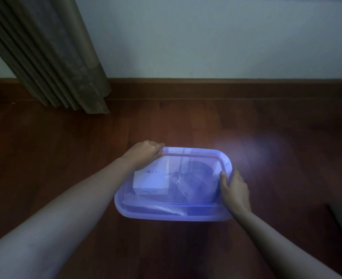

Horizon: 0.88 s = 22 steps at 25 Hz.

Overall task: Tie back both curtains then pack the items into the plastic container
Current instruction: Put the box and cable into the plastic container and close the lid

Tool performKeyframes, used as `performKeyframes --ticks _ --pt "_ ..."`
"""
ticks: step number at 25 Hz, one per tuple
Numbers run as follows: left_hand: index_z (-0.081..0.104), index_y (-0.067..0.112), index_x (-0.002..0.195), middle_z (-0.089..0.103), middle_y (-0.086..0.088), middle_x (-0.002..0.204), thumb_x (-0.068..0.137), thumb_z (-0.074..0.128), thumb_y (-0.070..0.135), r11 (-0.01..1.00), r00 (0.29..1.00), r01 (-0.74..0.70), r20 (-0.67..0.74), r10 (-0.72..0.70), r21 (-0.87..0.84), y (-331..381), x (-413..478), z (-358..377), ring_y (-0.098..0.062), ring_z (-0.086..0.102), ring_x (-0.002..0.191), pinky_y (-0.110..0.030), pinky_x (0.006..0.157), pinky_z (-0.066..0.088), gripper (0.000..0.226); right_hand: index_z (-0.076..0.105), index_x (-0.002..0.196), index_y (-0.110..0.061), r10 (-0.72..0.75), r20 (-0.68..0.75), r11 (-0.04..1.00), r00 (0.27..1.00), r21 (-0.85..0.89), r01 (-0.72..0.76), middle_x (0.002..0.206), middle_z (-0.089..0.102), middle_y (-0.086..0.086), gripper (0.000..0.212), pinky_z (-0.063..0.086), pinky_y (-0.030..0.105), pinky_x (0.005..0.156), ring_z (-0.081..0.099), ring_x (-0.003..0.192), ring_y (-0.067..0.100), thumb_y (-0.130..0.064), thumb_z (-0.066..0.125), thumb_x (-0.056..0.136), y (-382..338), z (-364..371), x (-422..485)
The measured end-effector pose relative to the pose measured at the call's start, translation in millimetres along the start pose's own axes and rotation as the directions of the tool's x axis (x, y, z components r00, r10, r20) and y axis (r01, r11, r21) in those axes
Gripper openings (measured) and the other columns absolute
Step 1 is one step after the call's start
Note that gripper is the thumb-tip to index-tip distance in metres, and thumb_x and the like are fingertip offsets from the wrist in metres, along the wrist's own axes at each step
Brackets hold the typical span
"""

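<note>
Gripping the container (166, 215): left hand (146, 154) at far corner; right hand (234, 190) at right edge.

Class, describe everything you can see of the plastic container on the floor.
The plastic container is translucent blue-violet, rectangular with rounded corners, and sits flat on the dark wooden floor. A matching lid covers it. Through it show a white box on the left and a darker shape, blurred, beside it. The left hand holds its far left corner; the right hand holds its right edge.
</note>
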<state>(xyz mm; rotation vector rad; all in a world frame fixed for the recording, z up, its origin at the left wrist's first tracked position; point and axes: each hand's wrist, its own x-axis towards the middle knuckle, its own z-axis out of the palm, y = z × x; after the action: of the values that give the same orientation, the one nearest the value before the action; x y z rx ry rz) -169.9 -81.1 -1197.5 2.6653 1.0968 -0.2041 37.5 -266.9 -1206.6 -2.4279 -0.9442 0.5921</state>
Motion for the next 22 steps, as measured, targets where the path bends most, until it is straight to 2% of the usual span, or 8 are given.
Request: performKeyframes --ticks 3,6,9,11,12,14,19,22 --pt "0.031 0.019 0.145 0.044 -0.006 0.144 0.101 0.029 0.038 0.997 0.999 0.036 -0.028 -0.034 0.075 1.3 -3.5 6.9 -0.025 0.044 0.127 -0.038 0.102 0.037 0.048 0.033 0.140 -0.009 -0.001 0.028 1.000 1.000 0.022 0.001 0.137 0.048 0.018 0.049 0.041 0.042 0.093 0.051 0.119 0.040 -0.032 0.037 0.097 4.2 4.3 -2.0" --pt "0.015 0.034 0.148 0.022 0.004 0.156 0.099 0.021 0.049 0.985 0.988 0.155 -0.012 -0.154 0.081 2.4 -12.7 15.0 -0.021 0.025 0.141 -0.054 0.110 0.017 0.052 0.032 0.140 -0.014 0.026 0.060 0.995 0.998 0.099 -0.032 0.134 0.052 0.020 0.047 0.041 0.040 0.092 0.052 0.117 0.041 -0.031 0.039 0.097 6.0 1.6 -2.2" --pt "0.010 0.038 0.148 0.011 0.001 0.159 0.092 0.021 0.062 0.854 0.893 0.410 -0.047 -0.447 -0.320 -11.8 -38.6 30.0 -0.028 0.016 0.144 -0.059 0.110 0.016 0.062 0.030 0.142 -0.026 0.082 0.113 0.980 0.990 0.173 -0.101 0.127 0.057 0.023 0.050 0.041 0.040 0.093 0.052 0.116 0.044 -0.039 0.042 0.096 10.5 -3.6 -2.7" --pt "0.014 0.029 0.149 0.023 -0.009 0.155 0.093 0.024 0.059 0.645 0.815 0.466 0.011 -0.579 -0.606 -19.6 -55.9 37.6 -0.035 0.026 0.140 -0.050 0.112 0.024 0.064 0.029 0.142 -0.033 0.115 0.129 0.965 0.985 0.220 -0.141 0.127 0.058 0.022 0.052 0.040 0.040 0.096 0.051 0.117 0.043 -0.045 0.044 0.093 10.7 -4.4 -2.4" --pt "0.016 0.027 0.149 0.032 -0.013 0.151 0.096 0.027 0.053 0.588 0.800 0.474 0.043 -0.598 -0.655 -19.1 -61.8 39.1 -0.039 0.033 0.136 -0.046 0.109 0.028 0.060 0.029 0.142 -0.035 0.117 0.133 0.962 0.984 0.232 -0.146 0.128 0.057 0.021 0.054 0.040 0.040 0.098 0.051 0.118 0.043 -0.048 0.045 0.092 10.3 -3.6 -2.8" --pt "0.019 0.028 0.148 0.044 -0.016 0.143 0.099 0.030 0.044 0.582 0.805 0.471 0.053 -0.591 -0.663 -15.1 -64.8 38.5 -0.043 0.043 0.127 -0.043 0.105 0.034 0.053 0.026 0.143 -0.036 0.114 0.137 0.966 0.984 0.217 -0.142 0.129 0.056 0.020 0.058 0.038 0.040 0.100 0.049 0.120 0.042 -0.051 0.046 0.091 10.3 -3.8 -2.5" --pt "0.021 0.027 0.147 0.051 -0.018 0.136 0.100 0.031 0.037 0.626 0.785 0.482 -0.016 -0.620 -0.613 -7.4 -65.9 34.7 -0.042 0.050 0.120 -0.044 0.099 0.040 0.050 0.021 0.146 -0.034 0.095 0.095 0.986 0.991 0.127 -0.106 0.128 0.056 0.026 0.065 0.038 0.043 0.100 0.050 0.117 0.047 -0.059 0.042 0.089 13.3 -1.2 -3.8" --pt "0.017 0.029 0.148 0.057 -0.018 0.128 0.098 0.030 0.040 0.668 0.752 0.551 -0.051 -0.658 -0.500 -3.0 -64.9 36.0 -0.042 0.054 0.113 -0.045 0.093 0.043 0.052 0.025 0.145 -0.035 0.096 0.054 0.986 0.994 0.134 -0.103 0.125 0.058 0.026 0.064 0.039 0.044 0.098 0.051 0.115 0.048 -0.059 0.043 0.088 12.9 1.3 -4.4"
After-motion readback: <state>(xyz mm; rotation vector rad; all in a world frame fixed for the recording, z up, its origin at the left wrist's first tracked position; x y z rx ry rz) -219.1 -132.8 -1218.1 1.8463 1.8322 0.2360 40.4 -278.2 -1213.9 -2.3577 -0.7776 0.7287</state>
